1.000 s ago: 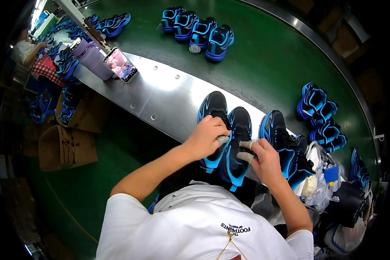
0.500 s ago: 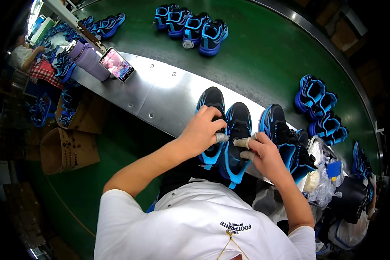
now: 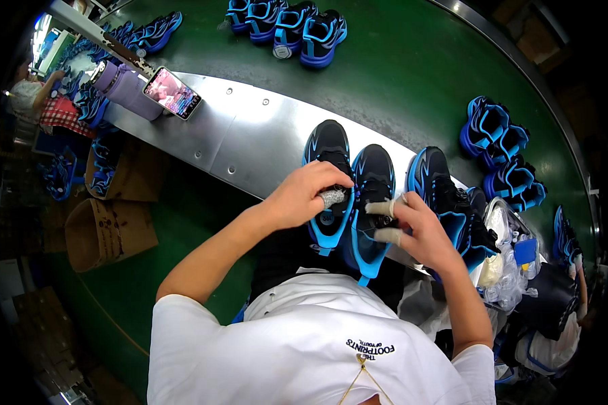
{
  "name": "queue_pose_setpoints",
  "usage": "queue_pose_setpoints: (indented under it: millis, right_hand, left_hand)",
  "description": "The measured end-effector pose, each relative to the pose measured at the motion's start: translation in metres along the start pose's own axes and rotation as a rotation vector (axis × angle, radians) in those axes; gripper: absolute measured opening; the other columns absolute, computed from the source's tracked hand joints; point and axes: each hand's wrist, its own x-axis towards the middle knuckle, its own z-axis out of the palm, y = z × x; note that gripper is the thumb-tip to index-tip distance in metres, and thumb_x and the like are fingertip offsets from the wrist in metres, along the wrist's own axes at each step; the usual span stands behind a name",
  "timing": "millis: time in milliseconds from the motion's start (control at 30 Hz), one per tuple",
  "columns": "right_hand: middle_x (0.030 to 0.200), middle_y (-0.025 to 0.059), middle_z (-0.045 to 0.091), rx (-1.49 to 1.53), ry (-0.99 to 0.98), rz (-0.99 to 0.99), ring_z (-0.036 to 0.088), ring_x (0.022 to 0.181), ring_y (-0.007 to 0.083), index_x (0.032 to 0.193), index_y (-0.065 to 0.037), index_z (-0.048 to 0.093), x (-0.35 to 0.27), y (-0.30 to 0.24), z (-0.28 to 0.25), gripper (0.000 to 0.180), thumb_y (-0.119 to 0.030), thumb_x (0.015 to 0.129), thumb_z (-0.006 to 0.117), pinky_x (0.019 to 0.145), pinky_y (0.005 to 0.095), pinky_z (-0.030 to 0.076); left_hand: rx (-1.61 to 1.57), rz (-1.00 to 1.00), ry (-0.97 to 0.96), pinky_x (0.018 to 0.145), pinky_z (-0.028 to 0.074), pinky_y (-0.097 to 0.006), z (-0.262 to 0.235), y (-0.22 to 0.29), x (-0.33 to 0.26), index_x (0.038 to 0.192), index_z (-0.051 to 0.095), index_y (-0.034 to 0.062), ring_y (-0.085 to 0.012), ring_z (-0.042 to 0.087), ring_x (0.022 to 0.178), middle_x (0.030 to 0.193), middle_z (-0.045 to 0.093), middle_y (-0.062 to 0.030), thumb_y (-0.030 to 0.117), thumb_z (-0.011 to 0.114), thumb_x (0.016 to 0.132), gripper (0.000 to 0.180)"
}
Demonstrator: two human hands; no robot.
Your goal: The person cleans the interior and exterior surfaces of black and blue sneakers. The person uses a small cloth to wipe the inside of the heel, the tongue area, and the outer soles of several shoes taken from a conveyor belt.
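Two black and blue sneakers stand side by side before me on the metal ledge, toes pointing away. My left hand (image 3: 300,192) lies over the laces of the left sneaker (image 3: 331,142), fingers curled and grey tape round its thumb; what the fingertips pinch is partly hidden. Beside the opening of the right sneaker (image 3: 374,165) is my right hand (image 3: 412,226). Its pale-covered fingers are parted over the laces and tongue, with nothing visible between them. Another pair, with its nearer sneaker (image 3: 432,177), stands just right of that hand.
The metal ledge (image 3: 250,128) borders a green belt (image 3: 398,67) carrying more sneakers (image 3: 324,40). A purple bottle (image 3: 132,91) and propped phone (image 3: 172,93) stand left. Plastic bags (image 3: 507,283) fill a tray at right. Cardboard boxes (image 3: 111,236) and a person (image 3: 30,101) are at far left.
My left hand has shifted slightly left and its thumb has drawn back from the right sneaker. My right hand's fingers have spread a little. The whole view has tilted slightly.
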Motion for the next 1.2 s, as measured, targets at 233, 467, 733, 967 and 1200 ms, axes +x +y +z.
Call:
queue_pose_setpoints:
  millis: [233, 467, 733, 967, 1200]
  right_hand:
    - [0.084, 0.0114, 0.054, -0.178, 0.127, 0.08, 0.056, 0.069, 0.0262, 0.11, -0.009, 0.067, -0.01, 0.015, 0.018, 0.038, -0.016, 0.074, 0.079, 0.063, 0.0338, 0.047]
    - [0.086, 0.0121, 0.052, -0.157, 0.076, 0.009, 0.059, 0.081, 0.0288, 0.103, -0.012, 0.069, 0.0, 0.012, 0.012, 0.029, -0.021, 0.076, 0.074, 0.072, 0.0361, 0.05]
    - [0.085, 0.0082, 0.053, -0.092, 0.077, -0.012, 0.058, 0.078, 0.0242, 0.111, -0.013, 0.068, -0.005, 0.024, 0.013, 0.038, -0.019, 0.074, 0.078, 0.07, 0.0338, 0.049]
    - [0.085, 0.0093, 0.053, 0.051, 0.03, -0.125, 0.058, 0.077, 0.0256, 0.105, -0.009, 0.069, -0.006, 0.033, 0.004, 0.034, -0.018, 0.073, 0.078, 0.069, 0.0355, 0.049]
    - [0.092, 0.008, 0.052, -0.04, 0.02, 0.038, 0.056, 0.089, 0.023, 0.112, -0.012, 0.069, -0.007, 0.028, 0.006, 0.042, -0.019, 0.073, 0.079, 0.076, 0.0313, 0.048]
  left_hand:
    - [-0.195, -0.184, 0.022, 0.068, 0.048, -0.03, 0.063, 0.06, -0.042, 0.102, 0.063, 0.0019, -0.0228, 0.06, 0.074, 0.088, 0.063, -0.0102, 0.008, 0.067, 0.086, 0.017]
    - [-0.731, -0.646, -0.06, 0.076, 0.053, -0.028, 0.074, 0.081, -0.046, 0.119, 0.055, -0.0022, -0.0137, 0.064, 0.088, 0.104, 0.065, -0.0094, -0.005, 0.044, 0.088, 0.034]
    - [-0.73, -0.713, -0.114, 0.064, 0.054, -0.027, 0.055, 0.076, -0.048, 0.119, 0.06, -0.004, -0.0158, 0.064, 0.084, 0.11, 0.063, -0.0138, -0.006, 0.042, 0.089, 0.035]
    - [-0.592, -0.599, -0.082, 0.068, 0.052, -0.027, 0.044, 0.088, -0.045, 0.113, 0.063, -0.0017, -0.0136, 0.063, 0.073, 0.095, 0.064, -0.0105, -0.009, 0.043, 0.084, 0.036]
    - [-0.158, -0.405, 0.101, 0.065, 0.047, -0.024, 0.023, 0.084, -0.029, 0.098, 0.069, 0.0008, -0.0127, 0.058, 0.069, 0.085, 0.062, -0.0062, -0.002, 0.056, 0.088, 0.016]
